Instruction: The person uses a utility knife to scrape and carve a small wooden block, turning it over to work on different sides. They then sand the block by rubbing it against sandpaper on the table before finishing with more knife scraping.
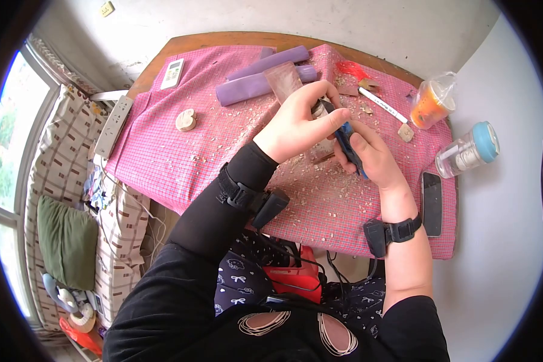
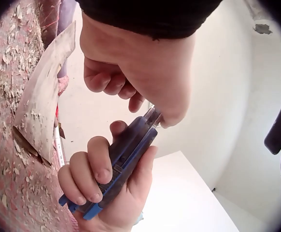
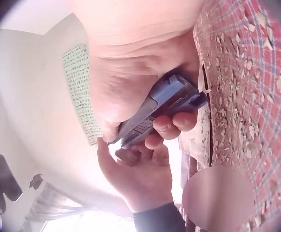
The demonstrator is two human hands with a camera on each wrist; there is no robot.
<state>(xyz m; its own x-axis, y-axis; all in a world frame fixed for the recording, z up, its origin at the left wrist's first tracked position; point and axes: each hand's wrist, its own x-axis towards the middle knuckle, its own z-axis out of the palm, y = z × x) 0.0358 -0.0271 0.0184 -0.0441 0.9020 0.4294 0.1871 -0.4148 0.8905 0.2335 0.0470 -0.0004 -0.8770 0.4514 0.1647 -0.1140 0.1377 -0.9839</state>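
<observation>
A blue-and-black utility knife [image 1: 351,151] [image 2: 126,162] [image 3: 162,101] lies slanted in my right hand [image 1: 375,157] [image 2: 102,183] [image 3: 140,72], fingers curled round its body. My left hand [image 1: 298,123] [image 2: 140,67] [image 3: 143,181] is at the knife's front end, thumb and fingers closed on a dark, partly metallic part. The very tip is hidden by the left hand. Below and beside the hands, a thin, curved brownish sheet [image 1: 283,81] [image 2: 46,92] lies on the cloth, with pale shavings on it.
Shavings cover the checked cloth [image 1: 163,160]. Around it are purple rolls [image 1: 244,89], a round wooden piece [image 1: 186,120], a remote [image 1: 172,73], a white marker [image 1: 382,104], an orange drink cup [image 1: 431,107], a blue-lidded bottle [image 1: 467,151], a phone [image 1: 432,205] and a power strip [image 1: 113,127].
</observation>
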